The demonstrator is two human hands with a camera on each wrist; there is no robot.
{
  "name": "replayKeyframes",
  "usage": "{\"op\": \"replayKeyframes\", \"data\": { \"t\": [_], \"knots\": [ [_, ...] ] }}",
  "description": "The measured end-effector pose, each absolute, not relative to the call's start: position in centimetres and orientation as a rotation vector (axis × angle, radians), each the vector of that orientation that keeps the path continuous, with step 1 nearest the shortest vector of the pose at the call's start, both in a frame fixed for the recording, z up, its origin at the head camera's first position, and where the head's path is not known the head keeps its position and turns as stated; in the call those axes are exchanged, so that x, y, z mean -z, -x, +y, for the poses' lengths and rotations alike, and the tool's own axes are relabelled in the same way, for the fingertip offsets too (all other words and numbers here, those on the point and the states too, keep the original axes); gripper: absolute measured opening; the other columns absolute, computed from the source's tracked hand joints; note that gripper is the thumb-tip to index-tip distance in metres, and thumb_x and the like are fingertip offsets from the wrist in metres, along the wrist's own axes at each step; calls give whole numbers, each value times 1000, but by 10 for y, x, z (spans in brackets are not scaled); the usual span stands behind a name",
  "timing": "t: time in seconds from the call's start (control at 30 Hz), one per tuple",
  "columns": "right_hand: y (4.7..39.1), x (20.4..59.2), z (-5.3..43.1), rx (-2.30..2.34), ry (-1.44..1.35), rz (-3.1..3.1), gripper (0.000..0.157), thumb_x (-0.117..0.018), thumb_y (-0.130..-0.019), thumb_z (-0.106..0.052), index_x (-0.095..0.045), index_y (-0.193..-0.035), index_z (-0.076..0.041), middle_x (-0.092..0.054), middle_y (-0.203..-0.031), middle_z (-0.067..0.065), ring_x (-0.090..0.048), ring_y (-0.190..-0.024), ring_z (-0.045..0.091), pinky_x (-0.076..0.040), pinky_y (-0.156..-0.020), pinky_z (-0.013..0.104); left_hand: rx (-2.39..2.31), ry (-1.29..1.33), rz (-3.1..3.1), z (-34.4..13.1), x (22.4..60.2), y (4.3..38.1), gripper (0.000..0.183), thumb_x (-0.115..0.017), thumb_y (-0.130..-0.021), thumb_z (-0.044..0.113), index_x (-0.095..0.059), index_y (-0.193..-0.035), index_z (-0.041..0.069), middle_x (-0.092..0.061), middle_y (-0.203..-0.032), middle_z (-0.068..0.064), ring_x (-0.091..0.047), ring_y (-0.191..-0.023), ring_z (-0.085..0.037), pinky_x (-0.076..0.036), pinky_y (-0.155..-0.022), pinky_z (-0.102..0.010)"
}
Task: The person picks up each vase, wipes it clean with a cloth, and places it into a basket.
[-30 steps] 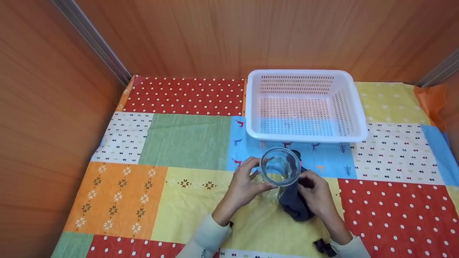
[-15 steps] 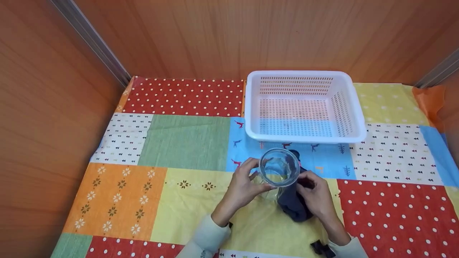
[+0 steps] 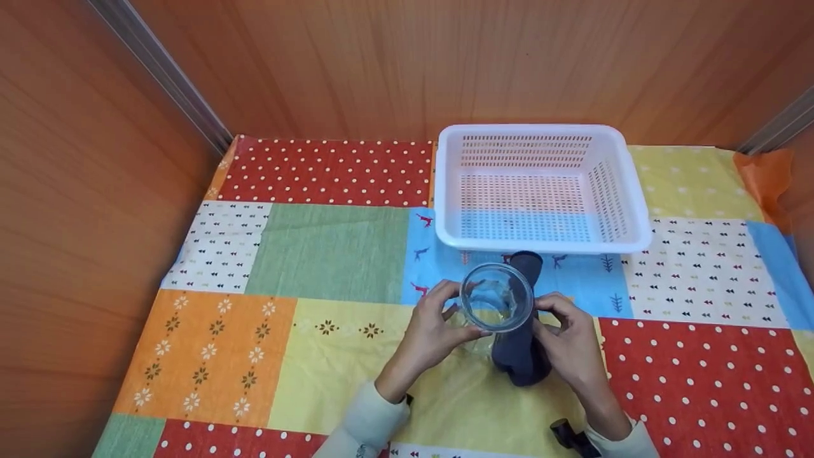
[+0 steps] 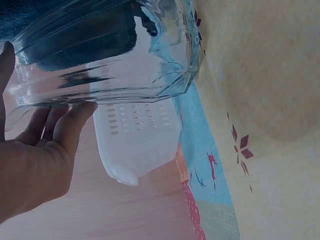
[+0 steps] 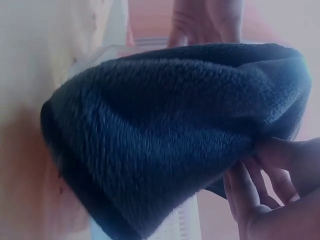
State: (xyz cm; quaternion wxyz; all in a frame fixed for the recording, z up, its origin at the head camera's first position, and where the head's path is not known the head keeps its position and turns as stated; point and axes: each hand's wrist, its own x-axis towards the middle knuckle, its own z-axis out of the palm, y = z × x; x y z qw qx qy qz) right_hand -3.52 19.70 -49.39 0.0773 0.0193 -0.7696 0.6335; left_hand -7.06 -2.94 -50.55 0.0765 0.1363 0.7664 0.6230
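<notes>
A clear glass (image 3: 496, 298) stands upright with its round mouth facing up. My left hand (image 3: 427, 331) grips it near the rim, thumb in front and fingers behind. Against its right side lies a dark grey plush cloth (image 3: 516, 356), pinched by my right hand (image 3: 568, 340) between thumb and fingers. Through the faceted wall of the glass (image 4: 100, 87) the cloth shows dark in the left wrist view. In the right wrist view the folded cloth (image 5: 165, 130) hides most of the glass, with the left hand (image 5: 207, 20) beyond it.
A white perforated plastic basket (image 3: 540, 245) stands behind the hands, close to the wooden back wall (image 3: 407, 70). A patchwork tablecloth (image 3: 331, 254) covers the table. Another wooden panel (image 3: 82, 222) rises on the left.
The cloth's far end has risen and moved toward the basket, showing more beyond the glass. My right hand has shifted slightly with it. The left hand and the glass have stayed put.
</notes>
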Motion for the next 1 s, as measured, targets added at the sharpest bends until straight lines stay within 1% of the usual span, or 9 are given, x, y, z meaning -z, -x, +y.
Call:
{"op": "replayKeyframes", "data": {
  "t": [0.17,0.27,0.43,0.53,0.67,0.83,0.9,1.0],
  "knots": [
    [36,502,199,-1853,-83,-2339,21,-71,-88,20,-74,-104,6,-69,-99,-2,-65,-99,9,-61,-79,21,-1876,-418,2295,-29,506,70,55,-95,-77,6,-71,-126,12,-66,-124,-2,-61,-122,-22,-56,-103,-40],
    [37,508,200,-1814,-99,-2354,21,-72,-87,20,-74,-101,5,-69,-97,-2,-64,-98,7,-60,-81,19,-1882,-425,2292,-29,506,70,54,-95,-77,6,-72,-126,12,-66,-124,-3,-61,-122,-22,-56,-103,-41],
    [38,521,202,-1754,-110,-2382,25,-70,-85,24,-75,-98,3,-68,-94,-4,-63,-93,2,-57,-84,15,-1899,-411,2278,-28,506,70,53,-95,-77,5,-72,-124,13,-67,-121,-2,-61,-123,-23,-56,-104,-46],
    [39,527,204,-1746,-101,-2400,25,-68,-85,24,-73,-98,5,-69,-95,1,-64,-92,1,-57,-80,14,-1900,-402,2270,-28,506,70,53,-94,-77,4,-72,-124,13,-67,-121,-2,-60,-123,-23,-55,-104,-49],
    [39,534,205,-1727,-84,-2431,20,-69,-85,23,-69,-98,7,-69,-96,7,-61,-92,-1,-56,-76,13,-1886,-403,2281,-28,506,70,53,-94,-78,4,-72,-125,13,-67,-122,-2,-60,-124,-24,-55,-104,-50],
    [39,542,207,-1682,-81,-2474,19,-70,-86,21,-71,-98,7,-71,-97,-1,-61,-92,-1,-54,-77,13,-1886,-403,2284,-28,506,70,52,-94,-77,5,-72,-124,13,-67,-122,-2,-60,-124,-23,-55,-104,-50],
    [39,544,207,-1665,-83,-2487,20,-70,-86,21,-72,-97,5,-72,-97,0,-62,-91,0,-54,-76,14,-1888,-405,2282,-28,506,70,52,-94,-77,6,-72,-124,13,-67,-122,-2,-60,-124,-23,-55,-105,-50],
    [39,547,207,-1645,-72,-2507,22,-71,-85,20,-72,-96,1,-73,-98,6,-62,-91,0,-54,-75,16,-1888,-407,2283,-28,505,70,53,-95,-77,7,-72,-125,13,-67,-122,-2,-61,-124,-23,-55,-104,-50]
  ]
}}
